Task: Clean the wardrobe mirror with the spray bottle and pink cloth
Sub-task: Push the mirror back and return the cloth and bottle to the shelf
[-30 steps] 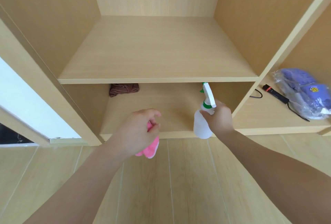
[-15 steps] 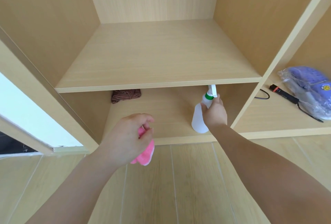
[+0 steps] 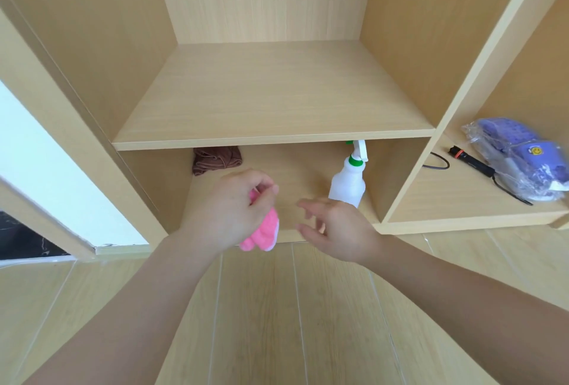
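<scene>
I hold the pink cloth [image 3: 261, 230] bunched in my left hand [image 3: 229, 210], while my right hand [image 3: 338, 230], fingers relaxed and empty, hovers just near of the upright spray bottle [image 3: 348, 181] on the lower shelf [image 3: 295, 169].

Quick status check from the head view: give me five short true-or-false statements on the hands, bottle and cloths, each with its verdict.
1. The right hand grips the spray bottle. False: it is open and off the bottle.
2. The left hand holds the pink cloth. True.
3. The bottle stands upright in the lower compartment. True.
4. The brown cloth lies on the upper shelf. False: it is below that shelf, at the back.
5. The torch lies beside the bottle. False: it is in the right-hand compartment.
</scene>
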`<state>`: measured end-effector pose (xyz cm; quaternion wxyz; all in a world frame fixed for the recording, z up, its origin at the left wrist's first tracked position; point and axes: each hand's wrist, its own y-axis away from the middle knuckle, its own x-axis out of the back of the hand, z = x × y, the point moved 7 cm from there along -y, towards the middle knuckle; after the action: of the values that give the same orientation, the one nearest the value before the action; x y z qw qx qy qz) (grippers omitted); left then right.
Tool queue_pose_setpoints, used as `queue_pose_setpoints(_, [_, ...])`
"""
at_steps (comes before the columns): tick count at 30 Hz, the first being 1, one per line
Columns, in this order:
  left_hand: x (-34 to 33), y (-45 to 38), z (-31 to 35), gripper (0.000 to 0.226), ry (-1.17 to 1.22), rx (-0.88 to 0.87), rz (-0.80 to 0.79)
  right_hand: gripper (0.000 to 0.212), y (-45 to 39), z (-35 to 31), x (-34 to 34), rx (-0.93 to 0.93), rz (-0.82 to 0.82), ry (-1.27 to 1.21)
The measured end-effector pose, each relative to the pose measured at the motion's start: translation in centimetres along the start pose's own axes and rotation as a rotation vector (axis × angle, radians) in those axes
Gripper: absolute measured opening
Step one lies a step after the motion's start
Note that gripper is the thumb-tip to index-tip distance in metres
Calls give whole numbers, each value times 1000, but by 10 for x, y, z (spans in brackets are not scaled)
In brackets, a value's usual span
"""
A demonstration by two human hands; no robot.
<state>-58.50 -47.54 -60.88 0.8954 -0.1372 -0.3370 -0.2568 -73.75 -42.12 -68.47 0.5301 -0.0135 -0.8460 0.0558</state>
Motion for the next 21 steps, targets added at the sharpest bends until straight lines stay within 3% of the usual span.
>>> queue_pose_setpoints(2, [10,-2,7,29,-45,-43,86,73,5,-50,15,224,48,-149])
queue_pose_setpoints(4, [20,-1,13,35,-19,-45,149,86,6,-78,28,289,129,-179])
queue_pose_setpoints(9, [38,7,22,43,150,-13,103,24,-1,-91,58,313,433,-296])
queue_pose_setpoints(11, [40,12,23,43,186,-25,31,17,-4,-85,69,240,472,-383])
queue_pose_setpoints(15, [36,14,17,82,112,-49,-74,19,-9,-77,78,115,464,-567])
queue_pose_setpoints(17, [33,13,18,89,65,-66,-65,19,-9,-74,76,76,450,-602])
queue_pose_setpoints(19, [34,11,21,78,15,-79,-2,16,-7,-70,75,49,445,-616])
queue_pose_setpoints(21, [38,9,23,46,-45,-97,75,16,-7,-67,78,26,444,-610])
